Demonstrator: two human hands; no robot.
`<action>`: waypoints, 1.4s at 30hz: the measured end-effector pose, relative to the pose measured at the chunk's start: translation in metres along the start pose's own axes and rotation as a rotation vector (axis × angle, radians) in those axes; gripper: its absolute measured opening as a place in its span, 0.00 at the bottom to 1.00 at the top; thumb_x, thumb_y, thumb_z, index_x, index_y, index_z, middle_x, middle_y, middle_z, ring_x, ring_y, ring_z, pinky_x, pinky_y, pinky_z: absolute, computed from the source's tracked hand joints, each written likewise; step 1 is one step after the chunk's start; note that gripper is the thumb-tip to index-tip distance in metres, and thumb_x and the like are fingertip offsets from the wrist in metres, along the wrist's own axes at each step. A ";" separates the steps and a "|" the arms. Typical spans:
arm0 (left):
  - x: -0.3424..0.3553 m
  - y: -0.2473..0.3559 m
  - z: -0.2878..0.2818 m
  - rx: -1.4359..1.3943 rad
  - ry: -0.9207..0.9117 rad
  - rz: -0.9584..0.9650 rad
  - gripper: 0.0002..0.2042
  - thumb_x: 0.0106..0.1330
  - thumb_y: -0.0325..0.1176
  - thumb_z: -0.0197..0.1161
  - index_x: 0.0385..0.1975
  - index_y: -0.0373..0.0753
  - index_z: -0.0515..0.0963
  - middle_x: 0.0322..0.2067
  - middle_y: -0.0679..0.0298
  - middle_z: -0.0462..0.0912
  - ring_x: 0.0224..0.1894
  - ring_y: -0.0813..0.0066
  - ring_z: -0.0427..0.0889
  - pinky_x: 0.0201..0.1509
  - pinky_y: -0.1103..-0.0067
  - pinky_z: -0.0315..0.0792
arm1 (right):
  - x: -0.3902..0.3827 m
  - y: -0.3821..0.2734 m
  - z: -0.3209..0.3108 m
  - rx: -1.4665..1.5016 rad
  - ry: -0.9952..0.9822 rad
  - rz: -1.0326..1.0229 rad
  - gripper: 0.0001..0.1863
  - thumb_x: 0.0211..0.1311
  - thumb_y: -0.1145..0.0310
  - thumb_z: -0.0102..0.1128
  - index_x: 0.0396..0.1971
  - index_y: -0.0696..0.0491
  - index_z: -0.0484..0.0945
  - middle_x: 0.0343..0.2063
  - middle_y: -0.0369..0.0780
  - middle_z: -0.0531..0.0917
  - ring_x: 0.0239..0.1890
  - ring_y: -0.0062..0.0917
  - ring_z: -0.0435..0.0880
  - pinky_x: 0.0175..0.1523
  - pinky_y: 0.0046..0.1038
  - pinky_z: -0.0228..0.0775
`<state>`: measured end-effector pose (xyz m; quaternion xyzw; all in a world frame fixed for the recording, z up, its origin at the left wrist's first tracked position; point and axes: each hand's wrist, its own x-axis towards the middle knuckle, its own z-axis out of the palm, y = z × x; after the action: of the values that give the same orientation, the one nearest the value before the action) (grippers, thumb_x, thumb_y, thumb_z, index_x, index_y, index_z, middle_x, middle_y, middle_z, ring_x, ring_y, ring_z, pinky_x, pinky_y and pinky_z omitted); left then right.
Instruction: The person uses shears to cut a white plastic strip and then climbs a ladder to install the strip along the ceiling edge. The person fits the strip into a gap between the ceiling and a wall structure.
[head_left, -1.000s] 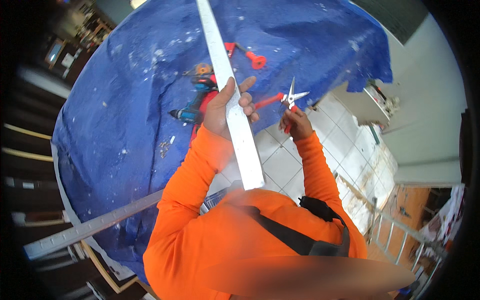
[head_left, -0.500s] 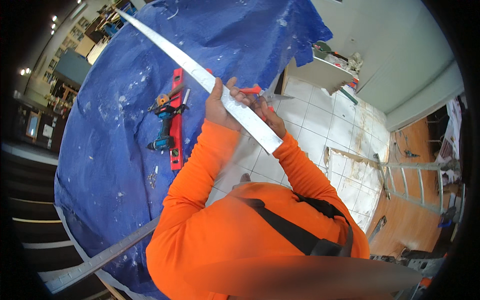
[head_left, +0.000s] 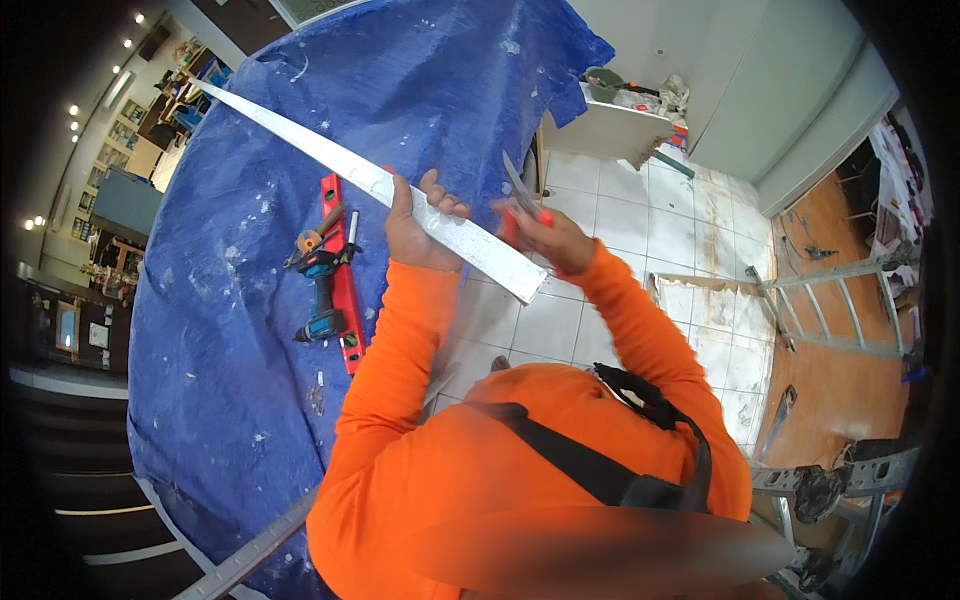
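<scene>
Left hand (head_left: 428, 240) gripping long white metal strip (head_left: 310, 150), thumb on one edge, fingers round other; near end jutting past hand over tiled floor (head_left: 560, 335). Right hand (head_left: 562, 243) holding red-handled snips (head_left: 520, 190), blades pointing up, clear of strip. On blue sheet (head_left: 220, 300): red level (head_left: 347, 300), blue-black drill (head_left: 323, 305) beside it. Farther right, metal ladder (head_left: 848, 312) and handsaw (head_left: 778, 420) on wooden floor (head_left: 825, 375).
</scene>
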<state>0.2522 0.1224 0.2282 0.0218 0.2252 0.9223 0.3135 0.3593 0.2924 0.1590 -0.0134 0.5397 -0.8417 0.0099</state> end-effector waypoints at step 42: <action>0.016 -0.002 0.023 -0.051 -0.030 0.049 0.32 0.73 0.54 0.45 0.66 0.33 0.54 0.21 0.66 0.68 0.22 0.76 0.71 0.31 0.76 0.75 | -0.084 -0.014 0.008 -0.613 -0.055 -0.221 0.14 0.68 0.67 0.54 0.50 0.55 0.78 0.23 0.43 0.78 0.25 0.28 0.76 0.35 0.30 0.69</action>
<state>0.2446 0.1424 0.2463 0.0330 0.1964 0.9346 0.2947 0.4439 0.2933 0.1740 -0.0971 0.7629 -0.6351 -0.0716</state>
